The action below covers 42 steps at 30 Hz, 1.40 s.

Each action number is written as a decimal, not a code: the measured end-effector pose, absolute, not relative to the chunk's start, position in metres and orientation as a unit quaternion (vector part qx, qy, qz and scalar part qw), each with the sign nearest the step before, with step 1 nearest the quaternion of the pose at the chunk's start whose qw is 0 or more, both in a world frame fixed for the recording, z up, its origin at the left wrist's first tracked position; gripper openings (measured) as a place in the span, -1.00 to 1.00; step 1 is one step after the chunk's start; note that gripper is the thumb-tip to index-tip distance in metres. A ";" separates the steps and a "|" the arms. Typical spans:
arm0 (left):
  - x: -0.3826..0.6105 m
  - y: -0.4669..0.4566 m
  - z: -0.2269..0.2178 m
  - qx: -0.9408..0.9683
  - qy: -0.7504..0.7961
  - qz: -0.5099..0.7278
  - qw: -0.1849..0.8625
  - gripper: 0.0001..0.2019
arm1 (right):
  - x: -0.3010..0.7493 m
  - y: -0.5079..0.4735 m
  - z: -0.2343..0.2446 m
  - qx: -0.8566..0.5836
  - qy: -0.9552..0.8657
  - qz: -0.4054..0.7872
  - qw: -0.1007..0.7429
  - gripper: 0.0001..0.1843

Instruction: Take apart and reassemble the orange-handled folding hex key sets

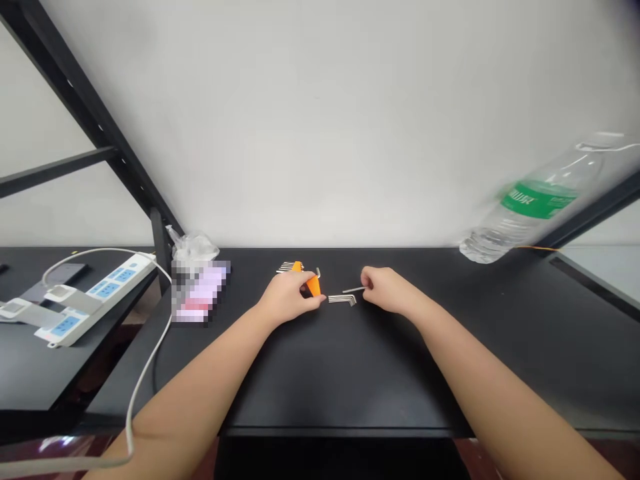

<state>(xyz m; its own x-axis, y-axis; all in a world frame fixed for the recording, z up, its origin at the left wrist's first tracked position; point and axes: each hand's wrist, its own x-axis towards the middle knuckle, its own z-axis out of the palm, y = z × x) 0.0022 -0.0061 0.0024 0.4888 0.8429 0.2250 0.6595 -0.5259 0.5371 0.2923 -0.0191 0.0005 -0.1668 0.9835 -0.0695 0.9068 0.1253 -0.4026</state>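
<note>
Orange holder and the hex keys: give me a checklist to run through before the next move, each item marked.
1. Left hand grips the orange holder: ok.
2. Right hand holds one hex key: ok.
3. Loose keys lie together on the black table: ok.
4. Holder fully visible: not ok, fingers cover part of it.
5. Far end of the held key: cannot tell, hidden in the right hand.
6. White cable touching the left forearm: cannot tell; it crosses it in view.
</note>
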 end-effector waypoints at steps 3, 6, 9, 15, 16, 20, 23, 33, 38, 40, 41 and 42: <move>0.002 -0.006 0.002 0.842 0.449 0.239 0.181 -0.65 | 0.288 -0.022 0.007 -0.564 -0.765 0.234 0.207 -0.85; 0.002 -0.006 0.001 0.847 0.440 0.243 0.174 -0.64 | 0.279 -0.026 0.011 -0.479 -0.793 0.225 0.302 -0.77; 0.003 -0.007 0.001 0.852 0.431 0.246 0.167 -0.65 | 0.270 -0.030 0.012 -0.435 -0.809 0.191 0.347 -0.76; 0.004 -0.009 0.001 0.855 0.421 0.250 0.170 -0.65 | 0.265 -0.033 0.013 -0.406 -0.828 0.135 0.362 -0.73; 0.004 -0.009 0.002 0.854 0.422 0.249 0.174 -0.67 | 0.266 -0.033 0.013 -0.406 -0.828 0.131 0.363 -0.73; 0.004 -0.010 0.003 0.857 0.413 0.247 0.184 -0.75 | 0.268 -0.033 0.013 -0.400 -0.837 0.118 0.355 -0.71; 0.004 -0.010 0.004 0.861 0.405 0.247 0.185 -0.76 | 0.269 -0.034 0.011 -0.397 -0.847 0.096 0.339 -0.69; 0.004 -0.012 0.007 0.865 0.401 0.230 0.194 -0.74 | 0.267 -0.040 0.020 -0.401 -0.867 0.112 0.274 -0.63; 0.005 -0.012 0.009 0.865 0.405 0.223 0.194 -0.74 | 0.268 -0.040 0.022 -0.397 -0.868 0.130 0.268 -0.63; 0.004 -0.013 0.011 0.867 0.405 0.215 0.195 -0.73 | 0.269 -0.040 0.023 -0.393 -0.870 0.135 0.264 -0.63; 0.004 -0.013 0.012 0.869 0.402 0.212 0.196 -0.73 | 0.269 -0.040 0.022 -0.394 -0.870 0.133 0.265 -0.63; 0.005 -0.013 0.013 0.871 0.397 0.210 0.196 -0.73 | 0.269 -0.039 0.022 -0.397 -0.869 0.130 0.267 -0.64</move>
